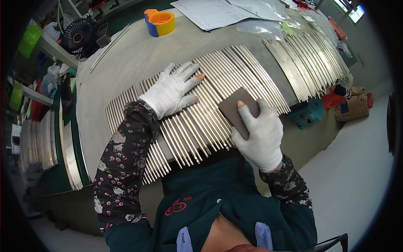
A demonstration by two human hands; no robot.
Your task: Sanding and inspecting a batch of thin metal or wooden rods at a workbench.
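Note:
A wide row of thin, shiny metal rods lies side by side across the table in front of me. My left hand, in a white glove with some bare fingertips, rests flat on the rods with its fingers spread. My right hand, gloved the same way, grips a flat dark brown sanding block. The block sits over the right part of the row, and my thumb presses on its upper face. Its underside is hidden.
A second bundle of metal rods lies at the right. Behind are a yellow and blue tape dispenser and paper sheets. A few loose rods lie at the far left, near a black fan. A teal stool stands beyond the table's right edge.

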